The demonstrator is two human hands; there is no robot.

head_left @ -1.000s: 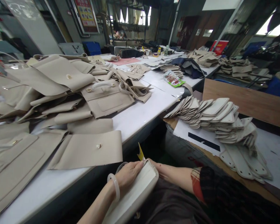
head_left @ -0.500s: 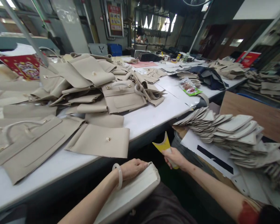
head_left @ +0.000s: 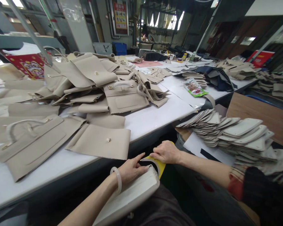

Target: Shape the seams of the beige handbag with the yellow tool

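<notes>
The right hand (head_left: 166, 153) is closed in a pinch on a flat yellow piece with a deep concave edge (head_left: 161, 167), whose curve sits at the rounded end of a thick off-white piece with a beige side (head_left: 130, 196); whether the two touch cannot be told. That off-white piece slants across the person's lap, and the left hand (head_left: 130, 171) lies on its upper edge, forefinger and thumb spread apart, the other fingers too hidden to tell whether they grip. A milky white bangle (head_left: 116, 180) circles the left wrist. Just beyond, on a long white tabletop (head_left: 148, 124), lies a beige leather-like panel with a small metal clasp (head_left: 108, 139), beside a flat beige bag front with a pale looped handle (head_left: 47, 138). Farther back rises a jumbled heap of beige bag parts (head_left: 91, 70). Past the right forearm, off-white rounded strips with small holes (head_left: 242, 128) lie in a fanned stack, in front of a brown wooden board (head_left: 261, 116)
</notes>
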